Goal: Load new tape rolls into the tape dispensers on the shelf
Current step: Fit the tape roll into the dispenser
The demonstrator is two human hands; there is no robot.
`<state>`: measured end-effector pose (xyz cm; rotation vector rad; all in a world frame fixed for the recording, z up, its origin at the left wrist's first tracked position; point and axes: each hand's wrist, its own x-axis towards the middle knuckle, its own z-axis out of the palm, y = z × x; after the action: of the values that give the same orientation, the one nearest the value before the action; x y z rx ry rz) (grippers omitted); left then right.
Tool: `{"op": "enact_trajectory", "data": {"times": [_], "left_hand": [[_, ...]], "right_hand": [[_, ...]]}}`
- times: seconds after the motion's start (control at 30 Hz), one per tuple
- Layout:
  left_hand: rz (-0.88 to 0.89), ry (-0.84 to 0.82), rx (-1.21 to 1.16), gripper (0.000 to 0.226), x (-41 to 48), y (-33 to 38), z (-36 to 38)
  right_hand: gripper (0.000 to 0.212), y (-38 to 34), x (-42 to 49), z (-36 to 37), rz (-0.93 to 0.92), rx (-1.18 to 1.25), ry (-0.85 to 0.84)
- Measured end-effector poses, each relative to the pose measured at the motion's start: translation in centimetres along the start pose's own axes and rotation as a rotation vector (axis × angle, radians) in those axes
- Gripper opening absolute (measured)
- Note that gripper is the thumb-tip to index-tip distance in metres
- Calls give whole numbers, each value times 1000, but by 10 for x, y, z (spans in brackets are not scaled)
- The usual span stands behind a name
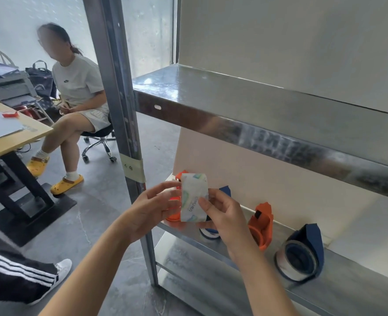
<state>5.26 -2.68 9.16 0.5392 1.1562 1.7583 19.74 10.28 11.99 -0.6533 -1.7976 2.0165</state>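
2 hands raised, left hand (pixel 153 210) and right hand (pixel 222 215). 1 wrapped tape roll (pixel 194 197) between them. 4 tape dispensers on lower shelf (pixel 339 265): 2 orange (pixel 174 216) (pixel 262 224), 2 blue (pixel 211 232) (pixel 302 254). 2 other people: 1 seated (pixel 76 87), 1 leg only (pixel 17 270). 1 desk (pixel 12 135).

Lower shelf: crowded left, open far right
Dispensers (pixel 260 226) line the lower shelf (pixel 352 270); the upright post (pixel 129 133) blocks its left.
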Motion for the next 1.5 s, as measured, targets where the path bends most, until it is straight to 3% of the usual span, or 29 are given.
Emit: {"op": "enact_trajectory", "data": {"times": [0.17,0.23,0.3,0.37,0.47,0.57,0.7,0.8,0.93,1.07,1.2,1.37,1.5], "left_hand": [[0,581,434,9,39,-33,-26],[-41,654,656,17,59,-52,-39],[-150,668,859,39,78,-72,-48],[-257,695,1011,44,93,-88,-53],[-324,765,1019,40,105,-103,-57],[-311,853,965,21,107,-104,-51],[-269,937,715,17,105,-100,-40],[-266,900,461,33,101,-93,-42],[-308,681,148,40,86,-77,-30],[-235,475,247,69,58,-56,-3],[-54,355,396,72,24,-37,25],[167,297,314,41,-1,-23,63],[291,301,281,23,-8,-28,87]], "right_hand": [[25,19,8,-17,-21,-60,48],[35,25,8,-21,-18,-62,64],[35,31,7,-25,-22,-59,66],[33,35,5,-31,-24,-67,71],[30,38,1,-40,-15,-83,88],[27,41,-3,-48,3,-92,98],[21,41,-5,-53,22,-94,111],[21,37,-7,-53,11,-88,107],[17,30,-9,-52,7,-61,111],[32,21,-12,-52,-7,-76,113],[37,14,-15,-53,-25,-75,126],[41,8,-24,-53,-59,-83,107],[24,-2,-32,-56,-102,-73,63]]}}
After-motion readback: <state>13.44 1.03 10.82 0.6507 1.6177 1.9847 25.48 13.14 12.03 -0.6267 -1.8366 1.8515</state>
